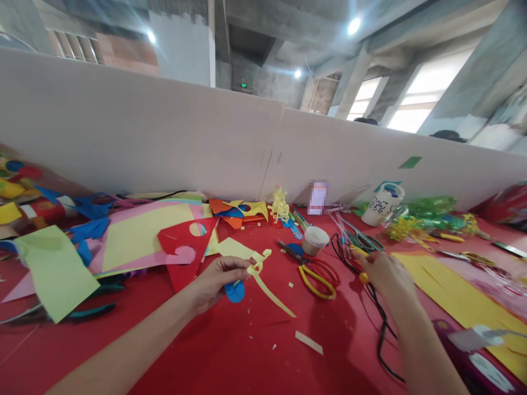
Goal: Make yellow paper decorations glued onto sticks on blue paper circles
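Between the thumb and fingers of my left hand [218, 282] is a thin pale-yellow paper strip [274, 296], looped and folded at its upper end, its tail hanging right. A blue rounded piece [235, 292] lies just under those fingers. My right hand [389, 274] is closed around a yellow tool with a black cord, seemingly a glue gun [360, 254], mostly hidden by the hand. Scissors with yellow and red handles [317, 280] lie between my hands, beside a small white cup [315, 240]. A curly yellow paper piece [280, 206] stands behind them.
Coloured paper sheets [140, 236] and a red cut-out [185, 249] lie left, near teal-handled pliers [93, 311]. At right are a yellow sheet [461, 302], a purple power strip [473, 356], a black cord [382, 340] and a white container [381, 206]. A white partition [164, 137] stands behind.
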`<action>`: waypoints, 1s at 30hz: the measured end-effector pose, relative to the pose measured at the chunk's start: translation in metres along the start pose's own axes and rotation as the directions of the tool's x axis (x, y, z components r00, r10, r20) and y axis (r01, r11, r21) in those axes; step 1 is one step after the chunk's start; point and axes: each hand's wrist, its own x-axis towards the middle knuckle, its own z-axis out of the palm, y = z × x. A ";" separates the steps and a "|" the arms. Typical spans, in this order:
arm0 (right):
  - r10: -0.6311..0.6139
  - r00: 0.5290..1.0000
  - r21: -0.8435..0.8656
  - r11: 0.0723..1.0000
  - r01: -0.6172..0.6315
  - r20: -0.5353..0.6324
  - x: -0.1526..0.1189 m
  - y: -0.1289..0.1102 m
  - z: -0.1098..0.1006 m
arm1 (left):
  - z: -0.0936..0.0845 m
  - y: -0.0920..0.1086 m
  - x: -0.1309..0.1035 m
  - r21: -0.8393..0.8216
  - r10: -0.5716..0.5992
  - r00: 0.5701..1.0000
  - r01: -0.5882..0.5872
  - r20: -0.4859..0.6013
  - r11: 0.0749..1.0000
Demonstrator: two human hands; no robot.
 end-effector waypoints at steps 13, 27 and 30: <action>-0.588 0.680 0.853 0.510 -0.108 0.438 -0.086 -0.154 -0.003 | -0.001 0.006 0.000 0.072 0.087 0.996 -0.086 -0.011 0.994; -0.553 0.708 0.888 0.386 -0.249 0.439 -0.089 -0.158 0.004 | -0.001 0.006 0.000 0.108 0.119 0.993 -0.121 0.026 0.987; -0.552 0.708 0.886 0.393 -0.244 0.440 -0.089 -0.158 0.001 | -0.001 0.005 0.000 0.105 0.110 0.994 -0.112 0.030 0.988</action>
